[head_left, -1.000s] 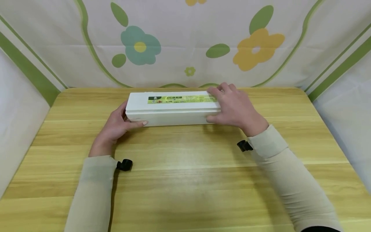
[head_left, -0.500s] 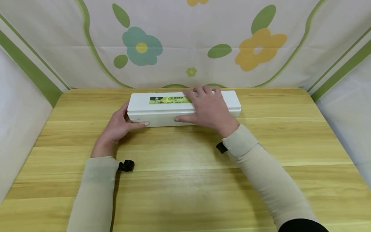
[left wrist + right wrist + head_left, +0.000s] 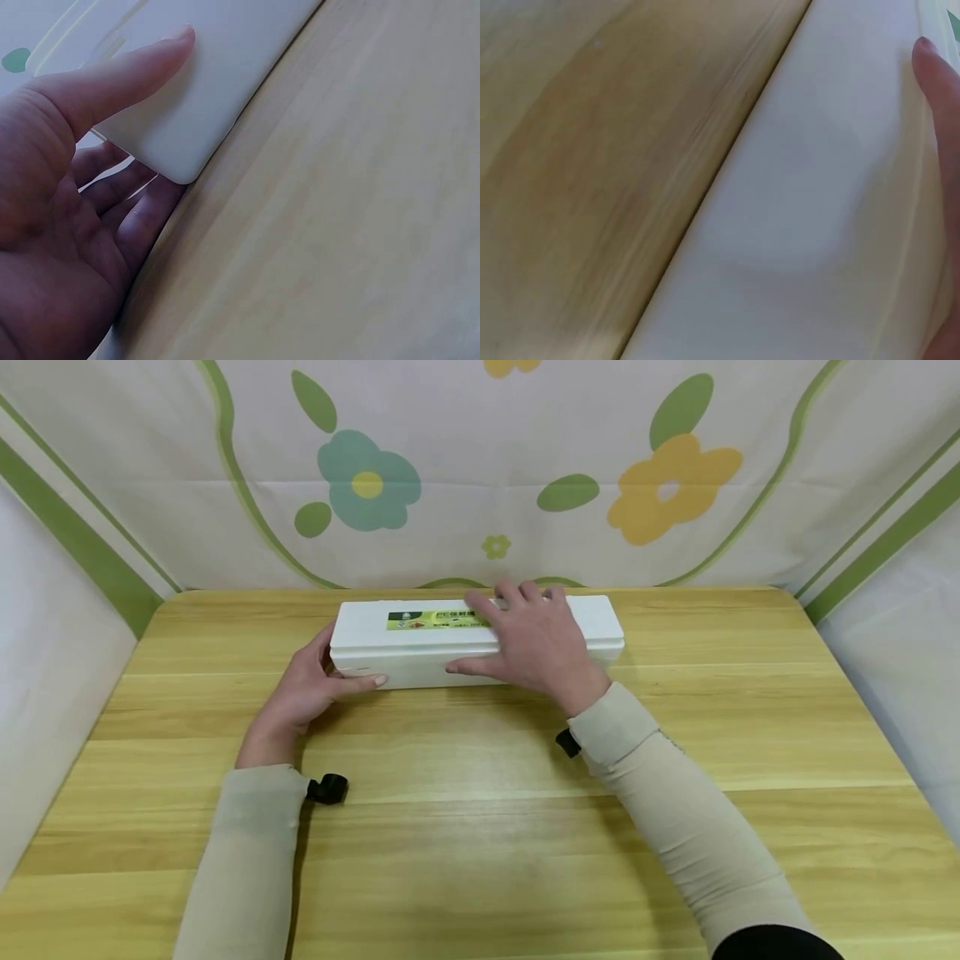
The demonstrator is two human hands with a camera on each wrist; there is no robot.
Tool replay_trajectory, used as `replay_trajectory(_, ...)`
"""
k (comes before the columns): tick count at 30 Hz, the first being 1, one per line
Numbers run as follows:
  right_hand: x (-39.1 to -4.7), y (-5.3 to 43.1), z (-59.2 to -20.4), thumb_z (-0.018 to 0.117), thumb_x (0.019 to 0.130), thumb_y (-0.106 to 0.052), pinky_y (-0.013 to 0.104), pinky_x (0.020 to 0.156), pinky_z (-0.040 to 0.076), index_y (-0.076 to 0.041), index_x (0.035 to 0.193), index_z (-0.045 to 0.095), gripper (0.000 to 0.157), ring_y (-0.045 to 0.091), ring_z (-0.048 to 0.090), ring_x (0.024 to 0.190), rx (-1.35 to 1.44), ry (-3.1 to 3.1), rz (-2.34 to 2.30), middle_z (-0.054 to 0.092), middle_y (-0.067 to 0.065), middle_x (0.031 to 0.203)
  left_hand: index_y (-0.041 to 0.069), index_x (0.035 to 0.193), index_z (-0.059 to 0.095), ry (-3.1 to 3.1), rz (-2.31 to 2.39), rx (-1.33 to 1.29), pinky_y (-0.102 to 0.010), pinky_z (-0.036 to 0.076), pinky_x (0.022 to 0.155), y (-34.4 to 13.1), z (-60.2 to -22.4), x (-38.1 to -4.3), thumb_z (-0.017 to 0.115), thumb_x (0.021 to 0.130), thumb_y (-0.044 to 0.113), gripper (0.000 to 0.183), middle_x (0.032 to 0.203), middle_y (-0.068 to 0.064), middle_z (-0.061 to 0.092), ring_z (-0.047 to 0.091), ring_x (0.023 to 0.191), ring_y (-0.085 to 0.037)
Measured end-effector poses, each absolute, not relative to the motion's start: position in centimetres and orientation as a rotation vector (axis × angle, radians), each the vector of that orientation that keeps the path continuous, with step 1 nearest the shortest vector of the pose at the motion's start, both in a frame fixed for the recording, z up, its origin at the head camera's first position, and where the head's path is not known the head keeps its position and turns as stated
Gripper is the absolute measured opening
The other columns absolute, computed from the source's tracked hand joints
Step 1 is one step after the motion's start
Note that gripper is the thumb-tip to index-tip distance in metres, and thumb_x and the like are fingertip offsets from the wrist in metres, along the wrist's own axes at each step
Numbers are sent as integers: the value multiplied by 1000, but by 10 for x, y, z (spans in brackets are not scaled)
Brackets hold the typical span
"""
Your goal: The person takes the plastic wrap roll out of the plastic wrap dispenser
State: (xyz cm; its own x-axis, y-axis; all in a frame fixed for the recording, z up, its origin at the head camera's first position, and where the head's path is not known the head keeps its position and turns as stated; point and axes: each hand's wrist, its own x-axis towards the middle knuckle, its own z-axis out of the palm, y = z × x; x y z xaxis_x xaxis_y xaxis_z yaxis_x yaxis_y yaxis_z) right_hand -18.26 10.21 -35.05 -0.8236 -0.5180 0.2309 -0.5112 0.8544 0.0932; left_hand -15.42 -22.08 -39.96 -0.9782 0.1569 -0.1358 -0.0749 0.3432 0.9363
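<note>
A long white cling film box [image 3: 412, 664] with a green printed label [image 3: 427, 620] lies at the table's far side, its lid down. At its left end my left hand [image 3: 300, 683] grips the corner, thumb [image 3: 135, 79] flat on the front face and the other fingers [image 3: 146, 217] around the end. My right hand [image 3: 534, 647] spans the box just right of its middle. Its thumb [image 3: 939, 94] lies on the front near the lid seam, while the fingers reach across the top to the back edge. Part of the label is hidden beneath that hand.
The wooden table [image 3: 465, 852] stretches from the box toward me. Right behind its far edge hangs a white cloth [image 3: 480, 460] printed with flowers, and more cloth walls both sides. Small black wrist cameras [image 3: 327, 788] sit at both cuffs.
My right hand has slid left along the box, from its right end to near the middle, uncovering that end. The left hand keeps its grip, and the box stays in place.
</note>
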Motion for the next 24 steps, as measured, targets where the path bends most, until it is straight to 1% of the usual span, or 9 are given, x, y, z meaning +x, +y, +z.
replay_trajectory(5,-179,100,-352,53,82,-98,58,99,49,-32,156,48,100,37,62,124,761,-2807,-85,60,11,137,31,168,36,2400,1695,73,-43,38,120,-221,-400,-154,93,86,15,102,155,-3,54,49,136,-18)
replay_trajectory(8,-175,99,-354,52,84,-97,58,100,49,-31,156,49,98,37,64,122,749,-2778,-89,60,11,134,31,168,37,2393,1702,61,-45,36,123,-221,-399,-155,94,85,14,101,155,-2,53,48,137,-18)
replay_trajectory(14,-174,99,-360,57,85,-93,57,95,52,-29,150,58,92,37,68,108,757,-2618,-27,65,12,122,30,168,36,2398,1690,51,-46,36,123,-220,-399,-155,94,85,15,102,157,-3,52,48,138,-18)
replay_trajectory(16,-175,99,-361,57,85,-93,56,92,53,-29,149,59,91,37,68,105,764,-2581,-26,66,13,119,30,168,36,2401,1685,51,-46,36,123,-220,-398,-154,93,86,16,101,157,-3,52,48,139,-19)
replay_trajectory(22,-178,102,-364,53,85,-96,55,89,53,-30,150,58,92,36,67,102,773,-2549,-76,66,13,116,30,168,36,2400,1686,66,-41,38,120,-220,-397,-153,92,87,15,100,156,-3,53,49,137,-17)
replay_trajectory(24,-179,103,-363,53,84,-96,55,86,54,-30,149,59,92,36,68,102,777,-2532,-71,66,14,116,31,167,37,2396,1689,70,-40,38,120,-220,-397,-154,93,87,16,100,156,-2,53,49,137,-17)
